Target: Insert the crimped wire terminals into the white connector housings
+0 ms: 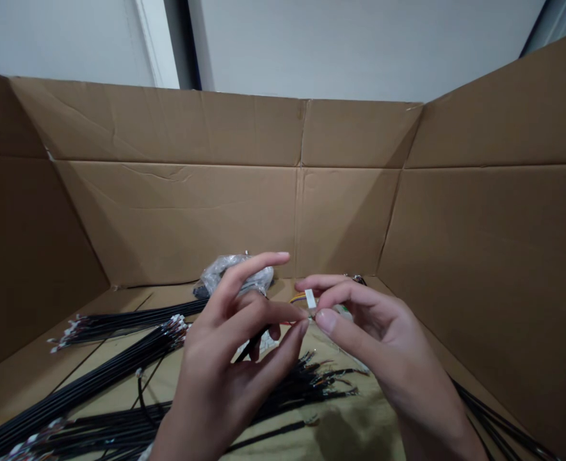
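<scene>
My left hand (244,339) is closed in a pinch, thumb and index fingertip together on a thin wire (289,323), while its other fingers stick up. A black cable (250,347) runs through that palm. Facing it, my right hand (360,320) pinches something tiny between thumb and index finger, right at the left fingertips; the fingers mostly cover it. A small white connector (310,299) stands up beside the right index fingertip, with yellow and red wires (298,297) leading left from it. Whether the right fingers touch the connector is unclear.
Cardboard walls (191,211) surround the work surface. Bundles of black cables (114,365) with white plugs lie at left. Stripped cable ends (321,381) fan out below the hands. A clear plastic bag (225,269) sits behind; more black cables (504,426) lie at right.
</scene>
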The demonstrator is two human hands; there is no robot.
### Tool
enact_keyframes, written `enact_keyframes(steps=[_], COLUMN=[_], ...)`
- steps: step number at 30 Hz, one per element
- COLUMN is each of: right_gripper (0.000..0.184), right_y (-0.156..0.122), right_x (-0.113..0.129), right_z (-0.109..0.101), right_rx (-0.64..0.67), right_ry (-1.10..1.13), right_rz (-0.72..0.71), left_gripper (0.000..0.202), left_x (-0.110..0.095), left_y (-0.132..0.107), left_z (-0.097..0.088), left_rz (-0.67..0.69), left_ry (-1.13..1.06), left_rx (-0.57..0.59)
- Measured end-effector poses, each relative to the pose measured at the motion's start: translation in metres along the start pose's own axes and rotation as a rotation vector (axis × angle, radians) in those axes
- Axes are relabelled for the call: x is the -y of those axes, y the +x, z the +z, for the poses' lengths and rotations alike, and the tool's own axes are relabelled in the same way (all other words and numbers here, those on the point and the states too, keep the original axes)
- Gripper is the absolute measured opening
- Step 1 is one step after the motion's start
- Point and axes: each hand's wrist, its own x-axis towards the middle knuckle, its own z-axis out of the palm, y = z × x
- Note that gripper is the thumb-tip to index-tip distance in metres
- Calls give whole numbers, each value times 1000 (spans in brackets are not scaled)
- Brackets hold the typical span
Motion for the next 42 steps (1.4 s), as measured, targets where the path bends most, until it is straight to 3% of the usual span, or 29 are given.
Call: enact_keyframes(steps=[10,16,20,25,31,42], right_gripper=[11,8,8,7,7,15], right_y=[3,6,7,5,3,4], right_x=[-4,-7,-7,-8,-7,-6], right_z=[1,-1,1,7,10,11], right_rx=[75,161,167,82,4,-4], right_ry=[212,455,429,290,88,-153], right_rz=[90,254,263,153,9,-225], left_gripper=[25,28,28,26,14,20], left_x=[0,5,3,1,4,5], left_y=[-3,-2,0,0,0,4], left_z=[4,5,4,3,0,-9], left_rz=[192,250,246,222,108,-269], left_ry=[185,232,232,248,193,-166], left_rx=[-31,-86,-126,-124,-35,183])
